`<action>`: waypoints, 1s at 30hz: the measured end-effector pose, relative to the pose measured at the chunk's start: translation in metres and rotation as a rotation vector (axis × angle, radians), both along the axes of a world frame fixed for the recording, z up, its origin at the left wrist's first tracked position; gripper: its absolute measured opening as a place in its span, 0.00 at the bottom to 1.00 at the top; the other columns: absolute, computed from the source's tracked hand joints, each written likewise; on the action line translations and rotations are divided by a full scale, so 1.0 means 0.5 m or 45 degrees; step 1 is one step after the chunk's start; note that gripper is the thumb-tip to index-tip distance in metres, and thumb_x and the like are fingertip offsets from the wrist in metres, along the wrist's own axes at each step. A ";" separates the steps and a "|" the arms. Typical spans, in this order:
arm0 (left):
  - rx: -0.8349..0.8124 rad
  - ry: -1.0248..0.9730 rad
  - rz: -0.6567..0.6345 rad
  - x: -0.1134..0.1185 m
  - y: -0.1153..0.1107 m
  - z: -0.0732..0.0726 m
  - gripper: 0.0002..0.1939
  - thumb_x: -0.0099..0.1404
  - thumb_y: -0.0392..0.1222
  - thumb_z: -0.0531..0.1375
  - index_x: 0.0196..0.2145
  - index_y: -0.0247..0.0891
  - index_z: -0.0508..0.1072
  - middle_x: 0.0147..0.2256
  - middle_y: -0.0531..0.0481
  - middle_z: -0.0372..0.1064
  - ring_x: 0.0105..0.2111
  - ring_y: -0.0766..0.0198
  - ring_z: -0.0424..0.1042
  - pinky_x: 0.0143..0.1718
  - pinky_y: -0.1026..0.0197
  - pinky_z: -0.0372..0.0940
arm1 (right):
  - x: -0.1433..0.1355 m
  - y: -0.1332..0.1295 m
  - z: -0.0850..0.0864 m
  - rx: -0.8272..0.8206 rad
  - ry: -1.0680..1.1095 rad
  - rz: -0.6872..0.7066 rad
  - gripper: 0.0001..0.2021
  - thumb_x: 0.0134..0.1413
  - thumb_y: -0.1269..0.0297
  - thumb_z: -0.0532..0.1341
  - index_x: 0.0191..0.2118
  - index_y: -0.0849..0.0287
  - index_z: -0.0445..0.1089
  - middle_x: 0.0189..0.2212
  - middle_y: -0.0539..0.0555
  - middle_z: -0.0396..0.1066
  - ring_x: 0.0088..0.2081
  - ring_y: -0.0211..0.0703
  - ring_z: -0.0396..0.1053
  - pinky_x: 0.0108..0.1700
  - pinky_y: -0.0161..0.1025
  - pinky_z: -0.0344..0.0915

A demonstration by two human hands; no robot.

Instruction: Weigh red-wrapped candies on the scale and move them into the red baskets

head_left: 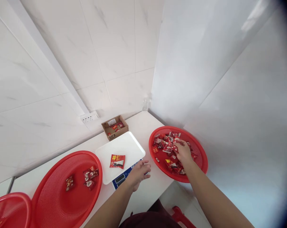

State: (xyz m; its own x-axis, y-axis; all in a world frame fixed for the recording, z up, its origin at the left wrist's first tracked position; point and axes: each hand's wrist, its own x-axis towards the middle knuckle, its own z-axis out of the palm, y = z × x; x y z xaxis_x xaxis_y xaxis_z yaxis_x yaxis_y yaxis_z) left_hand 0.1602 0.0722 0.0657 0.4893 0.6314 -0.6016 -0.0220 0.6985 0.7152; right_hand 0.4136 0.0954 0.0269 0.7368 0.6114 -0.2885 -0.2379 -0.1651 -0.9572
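Observation:
My right hand point(183, 151) reaches into the right red plastic basket point(202, 152), its fingers closed on a small red snack packet point(175, 146). Several more red packets lie loose around it in that basket. My left hand point(140, 172) hangs open, fingers apart, over the front right edge of a digital scale point(121, 178) with a blue panel. On the scale's white tray point(132, 144) lies one red packet point(117, 161) with yellow lettering. Nothing is held in my left hand.
Left of the scale stands a large red basket point(48, 183) with a few packets inside. Another red basket point(27, 202) is at the far left. A small cardboard box point(112, 134) holding red packets sits behind the scale. Tiled walls meet behind the white table point(145, 122).

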 end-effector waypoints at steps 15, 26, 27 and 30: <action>0.106 -0.039 0.163 -0.101 -0.056 -0.039 0.28 0.52 0.60 0.58 0.45 0.38 0.67 0.37 0.44 0.72 0.35 0.60 0.71 0.31 0.60 0.65 | -0.365 -0.133 0.054 -0.009 0.469 0.896 0.16 0.38 0.62 0.64 0.36 0.54 0.61 0.25 0.45 0.69 0.26 0.39 0.69 0.29 0.36 0.65; -0.035 -0.021 0.615 -0.228 -0.047 -0.043 0.18 0.52 0.52 0.62 0.36 0.38 0.68 0.35 0.47 0.72 0.28 0.67 0.68 0.26 0.65 0.64 | -0.410 -0.021 0.007 -0.181 0.536 0.801 0.16 0.42 0.69 0.61 0.40 0.54 0.61 0.23 0.47 0.67 0.26 0.38 0.69 0.25 0.32 0.64; -0.040 -0.020 0.638 -0.234 -0.043 -0.042 0.17 0.53 0.51 0.62 0.36 0.38 0.68 0.35 0.47 0.72 0.27 0.68 0.68 0.26 0.66 0.64 | -0.407 0.000 0.003 -0.173 0.549 0.801 0.17 0.43 0.69 0.60 0.41 0.53 0.60 0.23 0.47 0.67 0.27 0.38 0.70 0.26 0.33 0.65; -0.081 0.002 0.697 -0.243 -0.040 -0.038 0.16 0.53 0.51 0.61 0.34 0.38 0.68 0.34 0.48 0.72 0.26 0.68 0.68 0.26 0.66 0.64 | -0.396 0.051 0.000 -0.142 0.527 0.862 0.23 0.45 0.65 0.60 0.50 0.50 0.56 0.31 0.50 0.70 0.34 0.39 0.71 0.35 0.37 0.69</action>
